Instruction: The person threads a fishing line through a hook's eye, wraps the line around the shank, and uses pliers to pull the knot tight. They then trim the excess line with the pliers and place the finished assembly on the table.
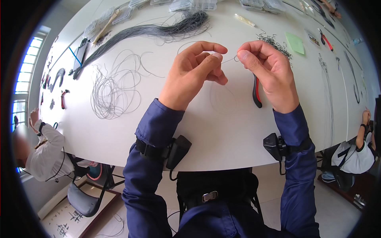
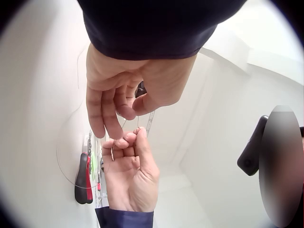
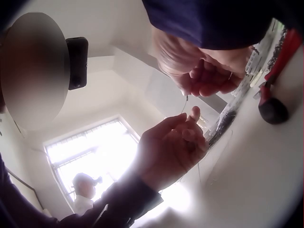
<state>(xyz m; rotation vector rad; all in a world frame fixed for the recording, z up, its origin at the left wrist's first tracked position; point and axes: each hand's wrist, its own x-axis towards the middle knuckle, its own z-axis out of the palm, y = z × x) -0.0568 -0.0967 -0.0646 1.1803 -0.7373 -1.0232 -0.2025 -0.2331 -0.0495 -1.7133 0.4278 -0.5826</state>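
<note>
My left hand (image 1: 195, 73) has its thumb and fingers curled together around a thin grey line (image 1: 228, 61). This line crosses the short gap towards my right hand (image 1: 270, 69). There, thumb and index finger pinch a tiny metal piece (image 3: 187, 98), mostly hidden by the fingertips; a small loop shows at its end. Both hands are raised over the white table (image 1: 214, 139), fingertips facing each other. Part of the line hangs in a wide curve in the left wrist view. Pliers with black and red handles (image 1: 257, 93) lie under my right hand, their head hidden.
A loose coil of grey line (image 1: 113, 95) lies to the left, with a long grey bundle (image 1: 158, 31) behind it. Dark small hooks (image 1: 274, 43) are heaped beyond my right hand, beside a green paper (image 1: 295, 43). Clear plastic boxes (image 1: 192, 4) stand farther back. People sit at both sides.
</note>
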